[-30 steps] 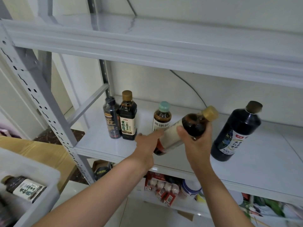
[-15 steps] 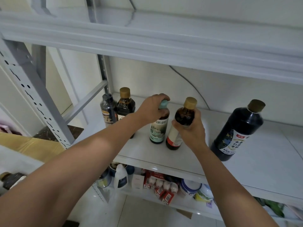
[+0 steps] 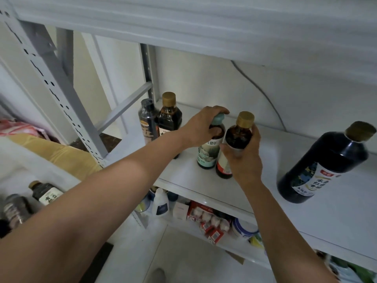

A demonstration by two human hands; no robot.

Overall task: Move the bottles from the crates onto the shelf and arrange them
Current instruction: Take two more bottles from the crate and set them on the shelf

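Left hand (image 3: 201, 127) clamped over the teal-capped bottle (image 3: 208, 154), right hand (image 3: 243, 162) wrapped round the gold-capped bottle (image 3: 237, 135), both upright, side by side on the white shelf (image 3: 255, 193). Risk: 1 shove and either topples off the front edge. Large dark bottle (image 3: 324, 166) right, crate (image 3: 51, 170) below-left, pale wall behind.
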